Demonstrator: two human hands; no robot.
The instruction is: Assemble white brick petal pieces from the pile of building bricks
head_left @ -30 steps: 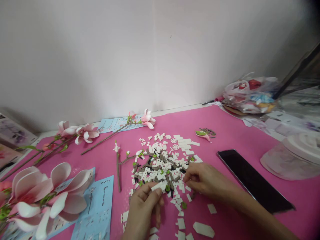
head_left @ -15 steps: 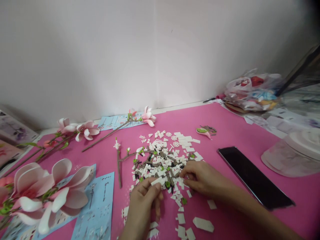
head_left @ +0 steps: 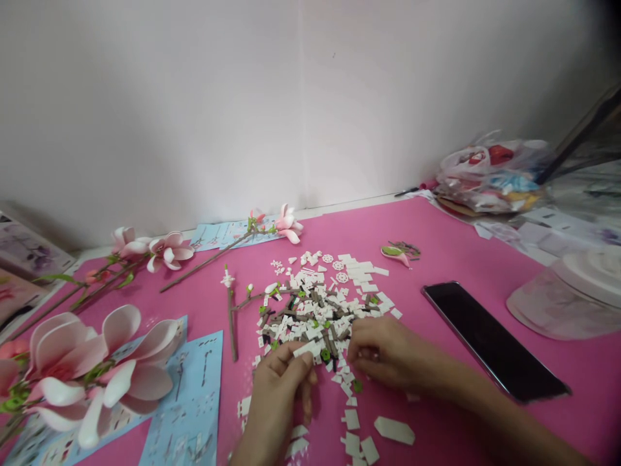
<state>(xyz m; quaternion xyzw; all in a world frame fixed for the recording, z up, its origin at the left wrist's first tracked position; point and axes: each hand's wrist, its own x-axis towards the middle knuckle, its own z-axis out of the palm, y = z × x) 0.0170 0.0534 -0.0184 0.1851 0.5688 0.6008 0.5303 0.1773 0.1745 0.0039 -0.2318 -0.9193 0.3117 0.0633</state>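
Note:
A pale, flat building-block piece (head_left: 307, 348) is pinched between the thumb and index finger of my left hand (head_left: 279, 388), just in front of the pile. My right hand (head_left: 376, 349) is at the right edge of the heap of loose white, brown and green blocks (head_left: 301, 314). Its fingers are curled together, and what they hold, if anything, is hidden. Left of the heap lies a brown stem (head_left: 231, 323) with a white and green tip. A thin budded twig (head_left: 252, 299) reaches from it into the blocks.
Pink block-built magnolias (head_left: 97, 369) and blue instruction sheets (head_left: 194, 395) cover the left side. A black phone (head_left: 490, 340) and a pale lidded tub (head_left: 567, 298) are on the right. Plastic bags (head_left: 490, 171) sit at the back right. Loose white plates (head_left: 352, 419) lie at the front.
My right hand has shifted slightly toward me and its fingers have curled in more. My left hand keeps its pinch on the pale piece, almost unmoved.

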